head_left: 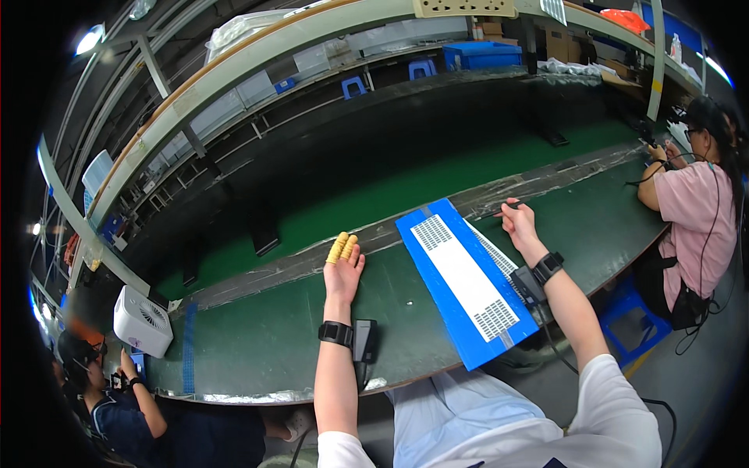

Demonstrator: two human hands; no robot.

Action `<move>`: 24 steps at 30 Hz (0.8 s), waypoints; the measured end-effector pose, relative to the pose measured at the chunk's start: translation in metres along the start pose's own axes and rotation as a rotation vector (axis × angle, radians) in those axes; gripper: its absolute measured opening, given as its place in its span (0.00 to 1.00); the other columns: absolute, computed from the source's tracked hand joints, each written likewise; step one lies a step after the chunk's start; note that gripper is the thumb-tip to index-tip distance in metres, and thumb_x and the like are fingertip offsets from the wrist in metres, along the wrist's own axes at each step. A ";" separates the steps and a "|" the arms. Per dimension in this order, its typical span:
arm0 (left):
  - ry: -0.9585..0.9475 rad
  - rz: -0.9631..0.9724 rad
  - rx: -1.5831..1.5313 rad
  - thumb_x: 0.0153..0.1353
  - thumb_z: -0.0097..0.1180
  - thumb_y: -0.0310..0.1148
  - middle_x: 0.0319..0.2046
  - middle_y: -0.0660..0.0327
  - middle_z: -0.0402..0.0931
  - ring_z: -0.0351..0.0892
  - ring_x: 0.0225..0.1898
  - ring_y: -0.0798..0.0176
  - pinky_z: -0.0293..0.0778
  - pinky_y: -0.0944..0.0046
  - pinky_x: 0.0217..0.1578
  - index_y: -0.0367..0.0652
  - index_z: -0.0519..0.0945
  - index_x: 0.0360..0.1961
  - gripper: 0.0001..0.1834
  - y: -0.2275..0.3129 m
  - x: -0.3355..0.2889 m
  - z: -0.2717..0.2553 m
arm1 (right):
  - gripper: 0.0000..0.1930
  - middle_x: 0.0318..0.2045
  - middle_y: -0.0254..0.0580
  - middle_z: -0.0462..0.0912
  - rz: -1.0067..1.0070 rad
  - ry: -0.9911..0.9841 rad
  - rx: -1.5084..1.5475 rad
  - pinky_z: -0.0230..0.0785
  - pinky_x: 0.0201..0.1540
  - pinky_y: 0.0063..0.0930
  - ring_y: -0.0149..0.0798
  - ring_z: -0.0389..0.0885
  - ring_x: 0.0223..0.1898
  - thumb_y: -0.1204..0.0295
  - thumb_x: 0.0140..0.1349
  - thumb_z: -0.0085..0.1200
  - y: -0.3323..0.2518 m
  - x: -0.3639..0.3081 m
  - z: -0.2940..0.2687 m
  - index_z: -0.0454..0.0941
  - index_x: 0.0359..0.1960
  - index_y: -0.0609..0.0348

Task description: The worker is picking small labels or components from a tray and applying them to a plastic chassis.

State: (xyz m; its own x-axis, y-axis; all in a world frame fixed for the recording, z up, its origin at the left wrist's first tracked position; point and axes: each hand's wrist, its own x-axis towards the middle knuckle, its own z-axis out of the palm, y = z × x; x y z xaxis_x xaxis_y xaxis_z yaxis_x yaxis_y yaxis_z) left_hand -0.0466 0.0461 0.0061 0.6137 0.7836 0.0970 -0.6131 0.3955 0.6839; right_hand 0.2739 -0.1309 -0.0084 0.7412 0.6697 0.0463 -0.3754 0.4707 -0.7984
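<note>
My left hand (344, 269) hovers over the green bench, palm up, with ribbed yellow finger cots (341, 248) on two fingers. Its fingers are stretched out and nothing lies in them. Right of it lies a blue board (429, 269) carrying a white sheet (460, 273), with blocks of small printed labels at the sheet's two ends. My right hand (520, 225), beyond the board's right edge, pinches a thin dark pen-like tool (511, 206); its exact kind is too small to tell. A second label sheet (493, 251) sticks out from beside the blue board, partly hidden.
Behind the bench (265, 335) runs a green conveyor belt (335, 203). A white fan (143, 321) stands at the left end. One person (694, 195) works at the far right, another (117, 405) at the lower left. Black wrist devices with cables are on both my arms.
</note>
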 end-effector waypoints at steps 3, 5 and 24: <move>0.016 -0.002 0.029 0.56 0.40 0.40 0.42 0.64 0.68 0.67 0.38 0.69 0.63 0.66 0.40 0.46 0.68 0.46 0.18 0.003 0.002 -0.004 | 0.10 0.19 0.43 0.71 0.011 -0.021 -0.071 0.47 0.11 0.16 0.22 0.58 0.10 0.79 0.51 0.46 0.002 -0.003 0.008 0.61 0.35 0.61; 0.019 0.004 0.026 0.56 0.39 0.40 0.41 0.64 0.69 0.68 0.38 0.69 0.64 0.67 0.39 0.46 0.68 0.45 0.17 0.004 0.004 -0.001 | 0.11 0.19 0.44 0.72 0.003 -0.059 -0.110 0.47 0.11 0.15 0.22 0.57 0.10 0.79 0.50 0.46 -0.003 -0.004 0.008 0.61 0.35 0.61; 0.043 -0.022 -0.010 0.55 0.41 0.41 0.40 0.65 0.70 0.69 0.36 0.69 0.64 0.67 0.37 0.47 0.70 0.42 0.16 0.009 -0.003 -0.001 | 0.11 0.15 0.36 0.67 -0.008 0.015 -0.216 0.49 0.10 0.16 0.22 0.58 0.09 0.79 0.50 0.47 -0.002 -0.006 0.005 0.61 0.35 0.61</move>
State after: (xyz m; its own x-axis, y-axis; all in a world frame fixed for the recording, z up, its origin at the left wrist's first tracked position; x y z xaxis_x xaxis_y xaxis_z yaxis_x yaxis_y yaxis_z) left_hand -0.0544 0.0483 0.0110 0.6049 0.7947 0.0505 -0.6048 0.4173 0.6783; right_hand 0.2672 -0.1330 -0.0043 0.7524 0.6571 0.0457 -0.2424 0.3408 -0.9084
